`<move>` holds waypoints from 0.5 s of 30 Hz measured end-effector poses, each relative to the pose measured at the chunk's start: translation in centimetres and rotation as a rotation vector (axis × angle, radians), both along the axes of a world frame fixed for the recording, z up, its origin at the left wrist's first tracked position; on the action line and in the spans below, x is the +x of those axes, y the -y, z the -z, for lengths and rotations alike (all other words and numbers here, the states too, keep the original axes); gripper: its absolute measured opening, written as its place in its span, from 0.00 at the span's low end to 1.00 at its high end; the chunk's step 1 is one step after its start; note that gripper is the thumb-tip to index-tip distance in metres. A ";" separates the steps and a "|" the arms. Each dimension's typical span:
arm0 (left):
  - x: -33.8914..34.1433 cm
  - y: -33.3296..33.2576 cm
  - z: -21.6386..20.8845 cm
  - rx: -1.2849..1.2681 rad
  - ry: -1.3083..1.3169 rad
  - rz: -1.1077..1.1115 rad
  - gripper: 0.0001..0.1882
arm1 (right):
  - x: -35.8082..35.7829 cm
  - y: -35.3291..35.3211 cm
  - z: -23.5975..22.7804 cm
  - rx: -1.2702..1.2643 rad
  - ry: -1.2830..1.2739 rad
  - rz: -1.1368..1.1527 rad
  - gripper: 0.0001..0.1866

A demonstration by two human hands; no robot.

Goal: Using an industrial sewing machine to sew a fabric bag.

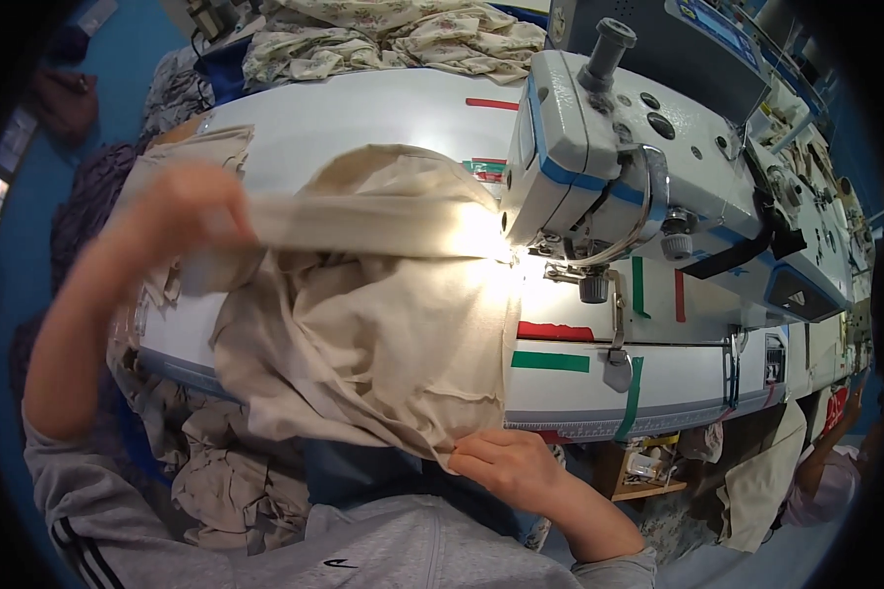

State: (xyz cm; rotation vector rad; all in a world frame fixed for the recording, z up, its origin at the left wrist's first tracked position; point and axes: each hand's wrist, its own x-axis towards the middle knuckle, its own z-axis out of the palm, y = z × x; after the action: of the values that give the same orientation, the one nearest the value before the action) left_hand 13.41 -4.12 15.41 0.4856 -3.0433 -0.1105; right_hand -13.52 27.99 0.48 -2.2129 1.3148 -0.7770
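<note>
A beige piece of fabric (393, 314) lies bunched over the front left of the white sewing table, its right edge running under the lit needle area of a sewing machine (648, 167). My left hand (192, 211), smeared by motion, is closed on the end of a folded beige strip that stretches from the machine's needle area. Down at the table's front edge, my right hand (509, 466) pinches the lower right corner of the same fabric. The needle itself is lost in the glare of the lamp.
Red and green tape strips (550, 362) mark the white table (363, 98). Floral fabric (393, 39) is heaped along the far side. More beige cloth (231, 471) hangs below the table at left. At far right sits another person (825, 481), beside hanging beige cloth (764, 481).
</note>
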 end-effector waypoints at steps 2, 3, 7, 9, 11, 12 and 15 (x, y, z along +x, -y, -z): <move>0.6 3.4 -3.2 -0.502 0.060 -0.060 0.10 | -0.1 -0.2 0.4 0.033 -0.058 -0.040 0.09; 1.3 5.5 -3.8 -0.763 0.069 0.089 0.11 | 0.0 -0.5 0.9 -0.002 0.000 -0.032 0.09; -6.5 2.7 0.1 -0.680 -0.230 0.050 0.23 | -0.2 -1.1 1.4 -0.049 0.060 -0.009 0.11; -11.5 -5.2 4.8 -0.014 -0.085 -0.001 0.14 | -0.2 -1.5 1.1 -0.024 0.075 0.023 0.11; -13.8 -10.6 8.4 0.215 -0.006 0.283 0.11 | 0.0 -1.2 0.8 -0.038 0.093 0.003 0.12; -14.5 -11.9 10.4 0.293 -0.034 0.274 0.10 | 0.0 -1.3 0.7 -0.043 0.079 -0.018 0.12; -14.9 -13.3 13.9 0.370 -0.153 0.212 0.12 | -1.2 -2.1 -0.1 -0.016 0.049 -0.051 0.14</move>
State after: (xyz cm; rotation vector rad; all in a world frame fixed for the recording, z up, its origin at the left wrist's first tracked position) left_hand -1.52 9.13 1.46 0.1579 -2.9154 -0.6948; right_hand -14.76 30.11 0.56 -2.2161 1.2278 -0.8201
